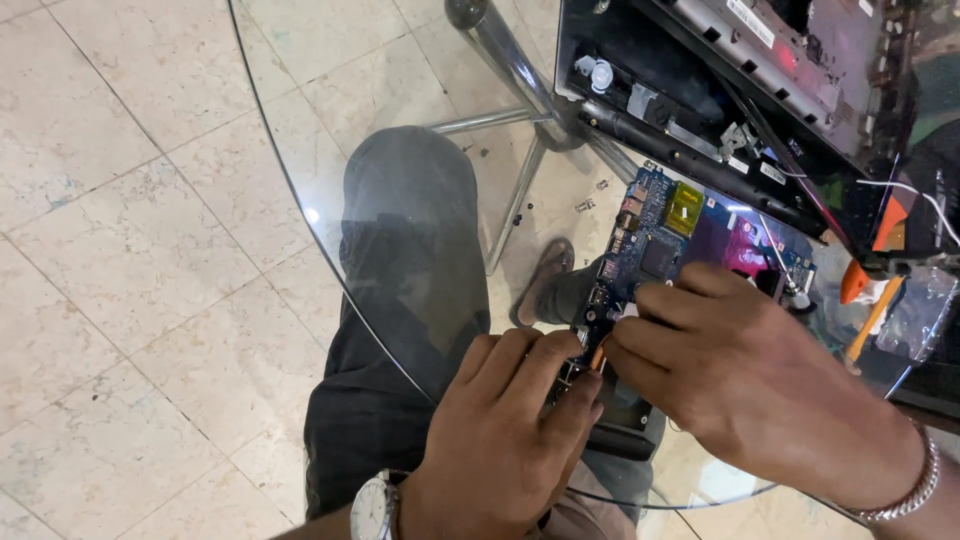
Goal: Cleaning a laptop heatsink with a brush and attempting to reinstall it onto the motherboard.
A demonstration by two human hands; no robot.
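Both hands work on a blue circuit board (655,245) lying on a round glass desk (300,215). The left hand (505,425), fingers curled together, presses the board's near end. The right hand (730,375) pinches a small orange part (598,352) there. A square yellow label (684,208) sits near the board's far end, beside an opened black laptop shell (700,90).

Opened laptop chassis (760,90) (orange screwdriver (868,320) alongside)

1. Hands: two, a left hand (505,430) and a right hand (740,380), near.
2. Blue circuit board (650,235): one, centre.
3. Opened laptop chassis (720,90): one, far right.
4. Wristwatch (375,508): one.
5. Bracelet (915,490): one.
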